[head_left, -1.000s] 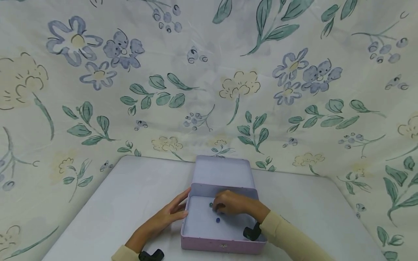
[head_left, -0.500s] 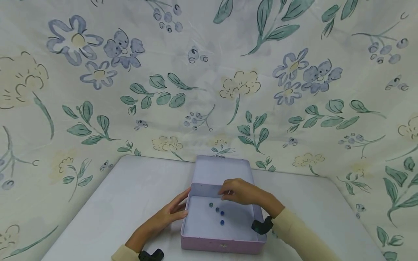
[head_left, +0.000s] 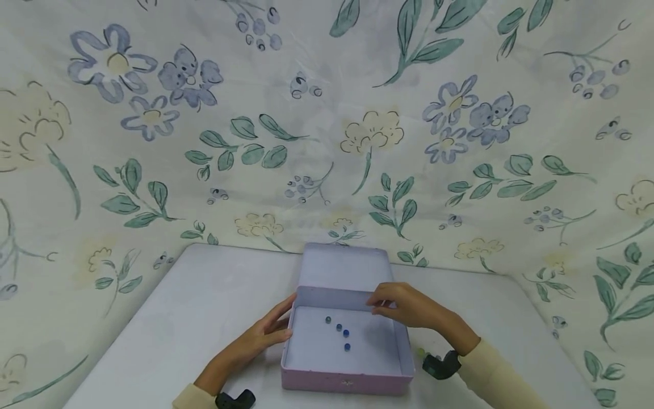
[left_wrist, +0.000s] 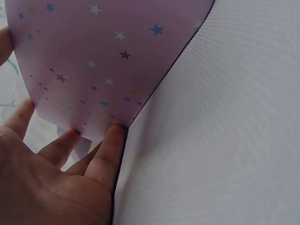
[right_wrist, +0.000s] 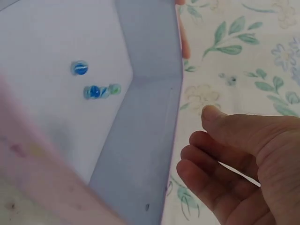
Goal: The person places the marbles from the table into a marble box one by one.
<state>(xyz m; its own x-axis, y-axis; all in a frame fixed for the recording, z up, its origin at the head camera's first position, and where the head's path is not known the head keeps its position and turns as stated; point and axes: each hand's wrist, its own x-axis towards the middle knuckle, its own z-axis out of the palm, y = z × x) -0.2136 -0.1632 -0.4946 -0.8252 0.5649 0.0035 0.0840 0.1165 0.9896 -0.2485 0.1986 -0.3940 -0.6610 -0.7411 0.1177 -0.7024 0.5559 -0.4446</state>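
Several small blue and green glass marbles point(head_left: 347, 347) lie on the floor of a pink and lilac box point(head_left: 347, 382), its lid point(head_left: 344, 267) folded back behind it. In the right wrist view the blue marbles point(right_wrist: 80, 68) show white swirls. My left hand point(head_left: 263, 335) rests against the box's left side, fingers spread and fingertips on the star-printed wall point(left_wrist: 108, 61). Over the back right corner of the box hovers my right hand point(head_left: 409, 307), fingers loosely bent, thumb apart from them, nothing held.
A yellow-green marble point(head_left: 421, 352) lies on the white table point(head_left: 219, 289) just right of the box, beside the black camera point(head_left: 441, 365) on my right wrist. Flowered cloth point(head_left: 327, 142) hangs behind the table's back edge.
My right hand has risen from the box floor and moved right, uncovering more marbles inside. The front blue marble has shifted slightly right. My left hand stays on the box's side.
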